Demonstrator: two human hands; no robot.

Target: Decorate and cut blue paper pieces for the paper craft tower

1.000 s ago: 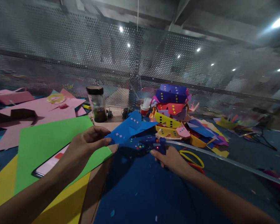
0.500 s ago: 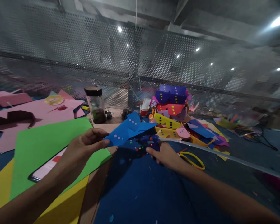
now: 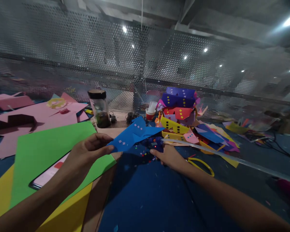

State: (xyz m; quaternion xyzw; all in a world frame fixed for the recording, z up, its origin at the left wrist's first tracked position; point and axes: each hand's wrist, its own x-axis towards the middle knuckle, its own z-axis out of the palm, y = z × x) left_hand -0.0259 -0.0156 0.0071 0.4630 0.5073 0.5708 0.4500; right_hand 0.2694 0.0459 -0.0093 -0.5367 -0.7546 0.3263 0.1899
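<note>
Between the thumb and fingers of my left hand (image 3: 93,148) is the end of a folded blue paper piece (image 3: 132,133), dotted with small pale squares and raised above the table. My right hand (image 3: 168,154) is wrapped round a dark blue glue gun (image 3: 156,144) with a small red light. A long clear glue stick (image 3: 222,153) sticks out of the gun's back and reaches far to the right. The gun's nose is close to the underside of the blue paper; I cannot tell whether they touch. Tiny coloured paper bits (image 3: 145,154) lie scattered below.
Decorated paper pieces (image 3: 178,111) are stacked behind my right hand. Yellow-handled scissors (image 3: 203,164) lie beside my right forearm. On the left are green sheets (image 3: 55,138), a phone (image 3: 48,174) and a dark-lidded jar (image 3: 99,109). A paper cup (image 3: 150,112) stands at the back.
My right hand and the glue gun have shifted very slightly, the glue stick tilting a little with them. My left hand and the blue paper look nearly still.
</note>
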